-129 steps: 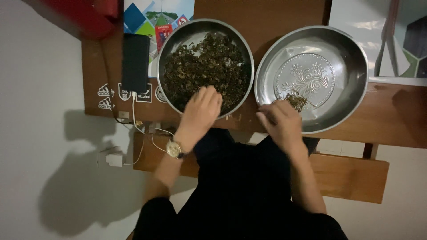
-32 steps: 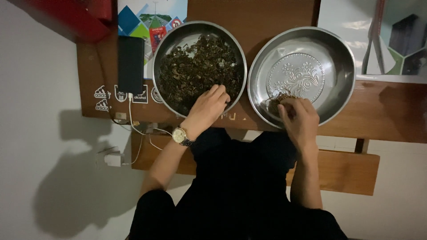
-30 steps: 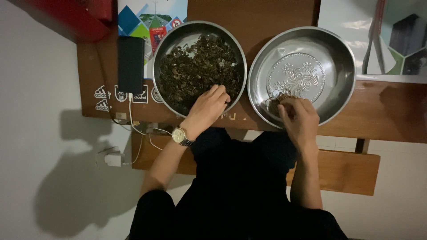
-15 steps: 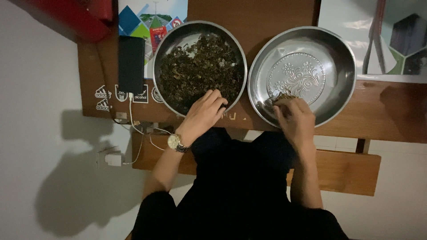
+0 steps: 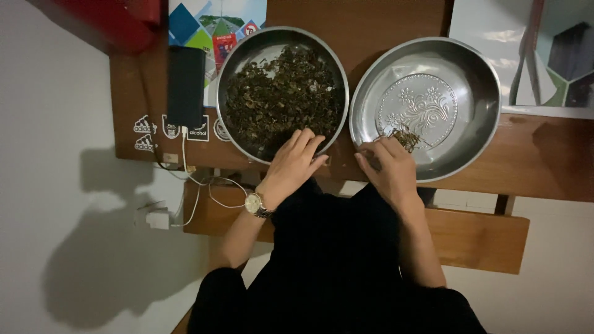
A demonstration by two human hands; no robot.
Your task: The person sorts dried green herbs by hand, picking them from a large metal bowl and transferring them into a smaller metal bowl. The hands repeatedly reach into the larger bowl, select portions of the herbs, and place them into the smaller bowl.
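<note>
- While our left hand (image 5: 296, 162) rests on the near rim of the left metal bowl (image 5: 230, 74), its fingers lie loosely spread, the tips touching the near edge of the dried dark leaves (image 5: 281, 99); we cannot tell if they pinch any piece.
- Our right hand (image 5: 387, 166) is at the near-left edge of the right metal bowl (image 5: 482, 80), with the fingers drawn together; they seem to pinch something small, but it is hidden under the fingers.
- Just beside the right fingertips, a small heap of sorted bits (image 5: 406, 137) lies on the flowered bottom of that bowl, and the rest of the bottom is bare.
- We judge that the sorting is in an early part: the left bowl is nearly full and the right one holds very little.
- We judge the step in hand to be the picking of pieces at the near edge of the big heap and the dropping of them on the right.
- For the next move we would need a light pinch of only few leaves, and a short carry over both rims without scattering on the wooden table (image 5: 544, 161).
- A black phone (image 5: 185, 85) on a white cable (image 5: 198, 185) lies left of the full bowl, well apart from both hands.
</note>
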